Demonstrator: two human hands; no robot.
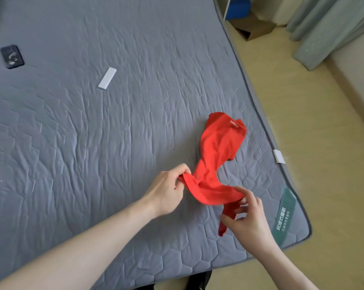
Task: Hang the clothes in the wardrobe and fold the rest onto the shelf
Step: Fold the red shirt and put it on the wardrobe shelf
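A thin, matt red cloth garment (216, 155) with a smooth knit and a small printed logo, pinched between the left hand (166, 191) and the right hand (246, 218). Beneath both hands, the bed's grey quilted mattress cover (114, 143) looks soft and matt, stitched in hexagons. Beyond the left hand lies a smooth white plastic-looking bar (107, 78). Right of the right hand, pale wood-look floor (323, 164) shows a faint sheen.

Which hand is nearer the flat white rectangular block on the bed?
Left. The left hand lies below-right of the flat white rectangular block; the right hand is farther right.
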